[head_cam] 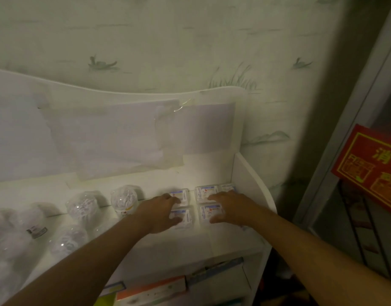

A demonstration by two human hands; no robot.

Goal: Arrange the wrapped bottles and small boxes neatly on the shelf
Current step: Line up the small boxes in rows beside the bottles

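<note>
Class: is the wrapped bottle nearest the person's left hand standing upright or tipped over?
Upright. The wrapped bottle shows its rounded top above a vertical body on the shelf, beside the left hand.

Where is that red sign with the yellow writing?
In the head view the red sign hangs at the far right edge, beside the white shelf and to the right of the right hand resting on the small boxes.

Both bare forearms reach forward and inward from the lower corners toward the shelf (223, 237), the left hand (161, 214) and right hand (228, 208) side by side, palms down, fingers spread and nearly straight, thumbs turned inward.
</note>
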